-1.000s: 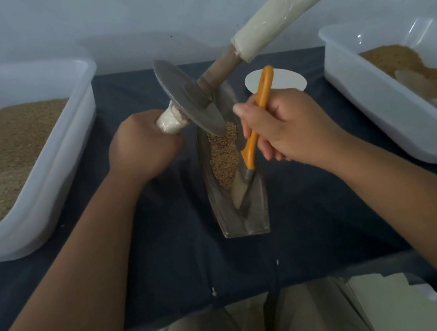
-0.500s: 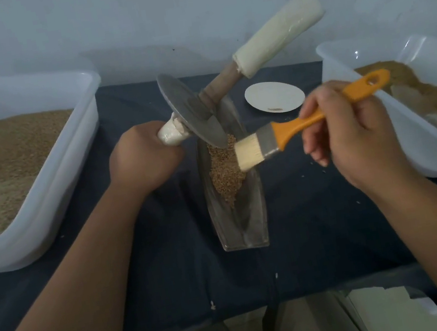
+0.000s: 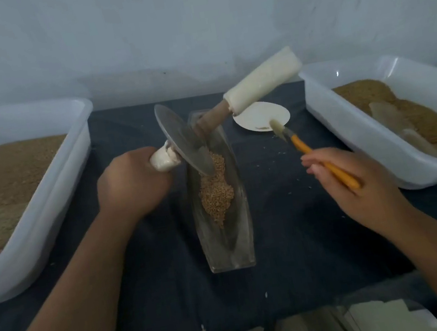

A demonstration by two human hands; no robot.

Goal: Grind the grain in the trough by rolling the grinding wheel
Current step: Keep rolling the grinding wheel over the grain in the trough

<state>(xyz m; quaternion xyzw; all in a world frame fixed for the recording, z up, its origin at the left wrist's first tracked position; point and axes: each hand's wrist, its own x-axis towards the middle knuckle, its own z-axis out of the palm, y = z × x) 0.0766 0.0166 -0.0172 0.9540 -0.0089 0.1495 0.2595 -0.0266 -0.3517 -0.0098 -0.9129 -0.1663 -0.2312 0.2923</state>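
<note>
The tilted grinding wheel (image 3: 182, 142) rests its rim in the grain (image 3: 215, 191) heaped in the trough (image 3: 238, 242) at centre, with the left hand (image 3: 132, 187) wrapped round its near padded handle. At 3 o'clock the right hand (image 3: 357, 180) holds an orange-handled brush (image 3: 301, 146), bristles at the rim of a white dish (image 3: 255, 115) at 1 o'clock. The grain-filled left tub (image 3: 53, 197) at 9 o'clock and right tub (image 3: 349, 133) at 3 o'clock run off frame.

The dark blue table (image 3: 159, 289) held a left white plastic tub (image 3: 39, 236), a right white plastic tub (image 3: 366, 147), a long grey trough (image 3: 242, 247) between them and a small round white plate (image 3: 252, 117).
</note>
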